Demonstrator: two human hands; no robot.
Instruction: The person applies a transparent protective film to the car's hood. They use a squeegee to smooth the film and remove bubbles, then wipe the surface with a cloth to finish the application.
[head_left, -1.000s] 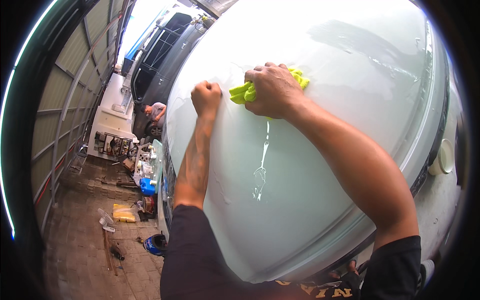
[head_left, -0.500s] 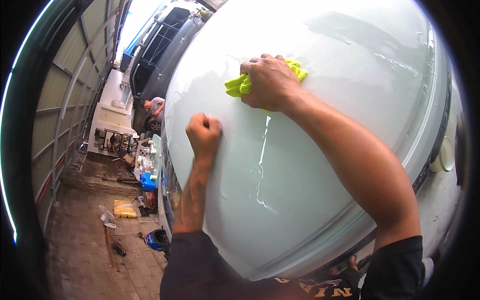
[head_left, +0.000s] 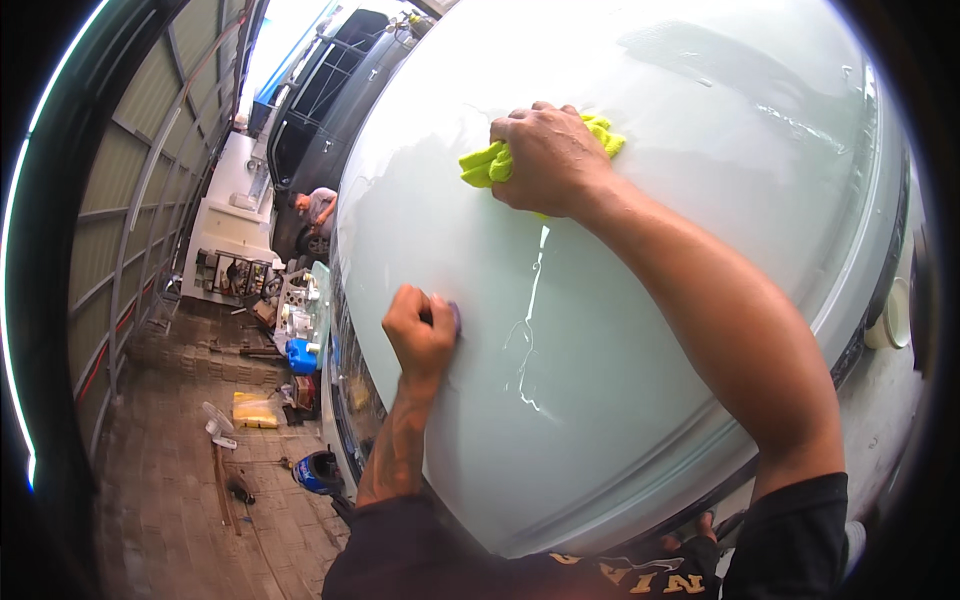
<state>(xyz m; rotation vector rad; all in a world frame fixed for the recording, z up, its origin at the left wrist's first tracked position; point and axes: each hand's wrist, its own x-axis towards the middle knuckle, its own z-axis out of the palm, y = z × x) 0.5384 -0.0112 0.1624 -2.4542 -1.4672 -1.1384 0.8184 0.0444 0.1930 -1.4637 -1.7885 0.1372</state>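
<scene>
A pale, glossy vehicle panel [head_left: 600,370] fills the middle of the view, with wet patches and a thin streak of water on it. My right hand [head_left: 555,155] presses a bunched yellow-green cloth [head_left: 487,166] against its upper part. Lower and to the left, my left hand [head_left: 420,332] is closed, resting on the panel. A small purple piece [head_left: 457,318] shows at its edge, pinched by the fingers; its kind is mostly hidden.
On the brick floor to the left lie a blue helmet [head_left: 318,472], a yellow packet [head_left: 256,410] and a blue container [head_left: 300,356]. A person [head_left: 318,208] crouches beside a dark vehicle [head_left: 335,110]. At the right stands a pale bucket [head_left: 889,315].
My left hand has slid nearer to me along the panel, bringing the purple piece into sight. The right hand and cloth stay at nearly the same spot.
</scene>
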